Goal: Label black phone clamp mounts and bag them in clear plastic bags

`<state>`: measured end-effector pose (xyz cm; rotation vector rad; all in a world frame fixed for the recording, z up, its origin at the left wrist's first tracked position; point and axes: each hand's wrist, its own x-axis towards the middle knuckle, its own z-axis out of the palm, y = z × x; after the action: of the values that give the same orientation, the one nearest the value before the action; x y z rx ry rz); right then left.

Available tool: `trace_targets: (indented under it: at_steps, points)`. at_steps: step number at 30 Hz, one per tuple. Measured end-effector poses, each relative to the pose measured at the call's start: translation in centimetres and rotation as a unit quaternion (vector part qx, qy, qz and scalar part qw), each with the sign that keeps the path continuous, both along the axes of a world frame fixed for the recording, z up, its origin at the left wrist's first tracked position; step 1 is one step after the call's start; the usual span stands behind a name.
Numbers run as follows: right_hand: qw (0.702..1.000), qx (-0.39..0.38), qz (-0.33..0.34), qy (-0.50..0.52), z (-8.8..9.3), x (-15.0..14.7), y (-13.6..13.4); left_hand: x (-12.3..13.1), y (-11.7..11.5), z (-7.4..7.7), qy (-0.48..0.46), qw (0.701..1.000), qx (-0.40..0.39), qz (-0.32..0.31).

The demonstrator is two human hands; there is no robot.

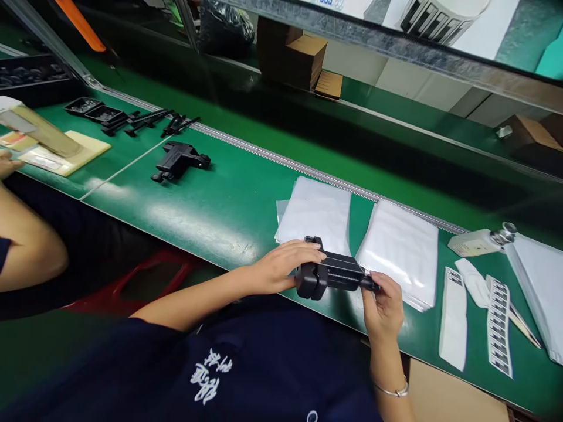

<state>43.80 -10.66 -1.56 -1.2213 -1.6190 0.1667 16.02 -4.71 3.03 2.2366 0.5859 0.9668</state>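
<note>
I hold a black plastic clamp-like part [334,273] just above the near edge of the green bench [220,205]. My left hand [281,266] is wrapped over its left, thicker end. My right hand [385,305] pinches its narrow right end with thumb and fingers. Two stacks of white plastic bags [319,211] [402,246] lie flat right behind the part.
A second black part [178,160] rests further left on the bench, with more black pieces and trays [127,119] beyond. Label strips [499,322], a white bottle [477,241] and more bags [541,287] lie right. A co-worker's arm [26,246] is at left. Cardboard boxes [299,55] stand behind.
</note>
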Motion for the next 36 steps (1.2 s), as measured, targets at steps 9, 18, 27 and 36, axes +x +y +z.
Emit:
trace_targets:
  at_steps: [9, 18, 27, 36]
  points:
    - [0.990, 0.056, -0.005, -0.127, 1.4, -0.4, 0.4, -0.8, -0.2, -0.1, -0.008, 0.999, -0.050, 0.012]
    - [0.971, 0.061, 0.132, -0.187, 5.0, -1.1, -1.1, -0.1, -0.9, -0.6, -0.111, 0.904, -0.395, 0.116]
    - [0.704, -0.497, 0.178, 0.475, 2.8, -2.6, 0.8, -1.2, -1.0, 0.1, -0.002, 1.000, 0.006, -0.002]
    - [0.881, -0.298, 0.076, 0.360, 1.6, -2.3, -0.4, 1.2, -0.4, -1.4, -0.216, 0.855, -0.428, 0.197]
